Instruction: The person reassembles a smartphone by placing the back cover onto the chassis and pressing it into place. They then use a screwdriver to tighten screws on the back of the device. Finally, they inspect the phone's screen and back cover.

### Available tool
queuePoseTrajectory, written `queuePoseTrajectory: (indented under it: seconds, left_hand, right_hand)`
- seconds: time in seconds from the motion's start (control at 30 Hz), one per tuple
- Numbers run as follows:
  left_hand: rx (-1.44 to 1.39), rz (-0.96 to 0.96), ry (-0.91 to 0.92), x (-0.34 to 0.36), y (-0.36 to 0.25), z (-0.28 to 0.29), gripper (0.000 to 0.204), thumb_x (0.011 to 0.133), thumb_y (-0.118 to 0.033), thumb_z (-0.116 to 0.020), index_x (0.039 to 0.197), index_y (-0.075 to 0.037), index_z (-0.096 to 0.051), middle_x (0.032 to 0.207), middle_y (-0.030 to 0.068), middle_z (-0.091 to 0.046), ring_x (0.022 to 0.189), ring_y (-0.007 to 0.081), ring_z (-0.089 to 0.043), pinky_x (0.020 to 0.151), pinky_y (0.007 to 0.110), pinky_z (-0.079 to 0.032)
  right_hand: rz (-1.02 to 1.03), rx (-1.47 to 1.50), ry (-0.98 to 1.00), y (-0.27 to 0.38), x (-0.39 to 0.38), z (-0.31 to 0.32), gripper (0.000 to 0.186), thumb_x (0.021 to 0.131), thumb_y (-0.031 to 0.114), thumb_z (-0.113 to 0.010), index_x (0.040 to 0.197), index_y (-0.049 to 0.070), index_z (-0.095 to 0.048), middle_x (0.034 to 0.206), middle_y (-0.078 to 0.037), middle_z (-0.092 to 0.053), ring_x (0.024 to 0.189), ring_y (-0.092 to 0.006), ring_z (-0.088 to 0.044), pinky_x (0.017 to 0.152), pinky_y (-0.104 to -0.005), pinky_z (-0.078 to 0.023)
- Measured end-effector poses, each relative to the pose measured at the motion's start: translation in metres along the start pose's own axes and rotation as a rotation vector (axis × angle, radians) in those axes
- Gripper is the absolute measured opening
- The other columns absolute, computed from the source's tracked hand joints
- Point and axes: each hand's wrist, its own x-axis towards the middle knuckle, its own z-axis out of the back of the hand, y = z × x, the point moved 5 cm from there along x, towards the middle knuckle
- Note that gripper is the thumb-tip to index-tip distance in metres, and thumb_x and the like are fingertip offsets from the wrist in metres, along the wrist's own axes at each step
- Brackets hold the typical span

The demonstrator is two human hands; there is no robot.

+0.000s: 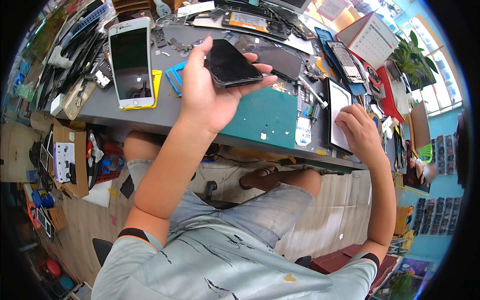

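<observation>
My left hand (206, 102) is raised over the bench, palm up, with its fingers wrapped round a black smartphone (230, 62) whose dark screen faces up. Off to the right, my right hand (361, 130) reaches down with fingers bent and pressed together. Its fingertips rest at a flat white panel in a black frame (339, 96); whether they pinch something small there is hidden. A larger white phone (131, 70) with a dark screen stands tilted on a yellow holder (156, 82), left of my left hand. Beneath my left hand's fingers lies a green work mat (270, 117).
Phone parts and a dark phone (282, 61) crowd the back of the grey bench (112, 112). Pen-like tools (316, 112) lie beside the framed panel. A desk calendar (372, 40) stands at the far right. An opened cardboard box (75, 157) sits below the left edge.
</observation>
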Motion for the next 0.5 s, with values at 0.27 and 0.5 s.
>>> queuePoseTrajectory:
  seconds: [0.27,0.5]
  left_hand:
    - [0.046,0.003,-0.032,-0.001,-0.002,-0.003,0.05,0.112,-0.039,-0.046,0.117,0.007,-0.062,0.114,0.0283,-0.071,0.112,0.048,-0.071,0.1,0.065,-0.063]
    - [0.072,-0.007,-0.022,-0.001,0.0,-0.006,0.047,0.111,-0.038,-0.049,0.116,0.007,-0.062,0.114,0.0284,-0.071,0.108,0.0474,-0.072,0.097,0.065,-0.064]
  right_hand:
    - [-0.073,0.001,0.095,-0.001,0.004,-0.002,0.009,0.1,0.004,-0.064,0.105,0.001,-0.058,0.106,-0.013,-0.06,0.104,-0.036,-0.06,0.086,-0.0457,-0.051]
    - [-0.222,0.162,-0.031,-0.019,-0.014,-0.004,0.009,0.104,0.003,-0.061,0.108,0.0,-0.054,0.107,-0.016,-0.059,0.102,-0.0353,-0.059,0.092,-0.0414,-0.049]
